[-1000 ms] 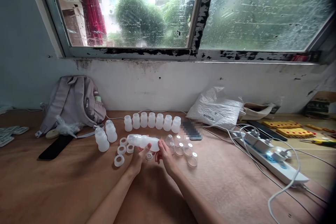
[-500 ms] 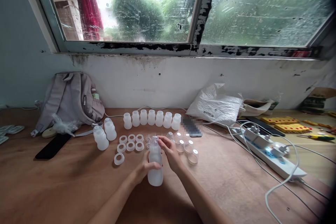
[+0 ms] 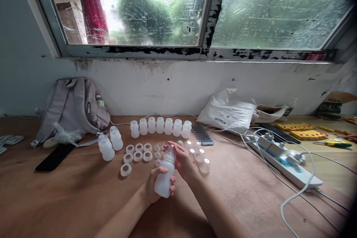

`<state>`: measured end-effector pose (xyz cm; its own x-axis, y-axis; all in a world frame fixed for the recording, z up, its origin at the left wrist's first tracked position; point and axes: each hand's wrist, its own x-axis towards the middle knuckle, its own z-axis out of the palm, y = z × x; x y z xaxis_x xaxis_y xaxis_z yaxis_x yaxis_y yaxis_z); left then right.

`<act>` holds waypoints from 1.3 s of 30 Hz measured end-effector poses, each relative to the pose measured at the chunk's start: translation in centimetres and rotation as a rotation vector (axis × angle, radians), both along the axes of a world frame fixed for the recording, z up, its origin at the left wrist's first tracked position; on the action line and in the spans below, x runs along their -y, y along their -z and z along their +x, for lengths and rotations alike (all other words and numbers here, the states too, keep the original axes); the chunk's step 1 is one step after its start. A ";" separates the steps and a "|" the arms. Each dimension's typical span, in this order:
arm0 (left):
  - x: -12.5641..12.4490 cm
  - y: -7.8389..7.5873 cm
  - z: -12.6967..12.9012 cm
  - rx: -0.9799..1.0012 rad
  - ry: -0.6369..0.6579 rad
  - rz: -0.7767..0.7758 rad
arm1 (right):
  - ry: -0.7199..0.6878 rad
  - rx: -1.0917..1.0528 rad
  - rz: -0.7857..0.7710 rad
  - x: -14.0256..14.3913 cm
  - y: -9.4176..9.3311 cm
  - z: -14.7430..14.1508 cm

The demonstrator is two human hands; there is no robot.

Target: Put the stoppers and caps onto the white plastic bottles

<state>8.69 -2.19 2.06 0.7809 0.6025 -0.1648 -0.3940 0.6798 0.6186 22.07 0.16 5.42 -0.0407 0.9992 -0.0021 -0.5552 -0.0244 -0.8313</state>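
Observation:
A translucent white baby bottle [image 3: 165, 178] is tilted in front of me, its top leaning to the right. My left hand [image 3: 152, 187] is wrapped round its body. At the bottle's top, the fingers of my right hand [image 3: 183, 160] close round the neck and teat end. Behind my hands lie several clear teats [image 3: 157, 163], partly hidden. To their left are several white collar rings [image 3: 125, 174], and to the right several clear domed caps [image 3: 204, 170]. Open bottles [image 3: 160, 126] stand in a row farther back. Two bottles with tops fitted [image 3: 106, 149] stand at the left.
A grey backpack [image 3: 74, 108] and a black phone [image 3: 54, 158] lie at the left. A silver plastic bag [image 3: 227, 113] and another phone [image 3: 206, 139] are at the back. On the right, a power strip [image 3: 290, 167] trails looping white cables, near yellow parts [image 3: 309, 134].
The bottle has gone from nearly upright to tilted, its top moving right. My left hand has turned with it, its fingers now showing round the far side.

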 end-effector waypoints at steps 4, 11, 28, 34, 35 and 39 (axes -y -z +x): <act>1.2 0.5 0.3 0.112 0.329 0.021 | 0.229 -0.098 0.058 -1.4 0.2 2.6; 1.8 0.9 1.5 0.046 0.227 0.058 | 0.453 0.022 0.202 -2.1 -0.1 4.0; -1.0 -0.1 -0.2 0.128 -0.325 -0.080 | 0.628 1.377 0.464 0.9 0.6 6.6; -0.7 -0.1 -0.1 0.091 -0.320 -0.088 | 0.552 1.925 0.438 3.2 3.4 8.4; -0.7 -0.1 0.0 0.084 -0.320 -0.074 | 0.556 1.966 0.435 3.3 3.7 8.6; -0.6 -0.2 0.1 0.048 -0.328 0.017 | 0.592 1.870 0.441 3.1 3.7 8.5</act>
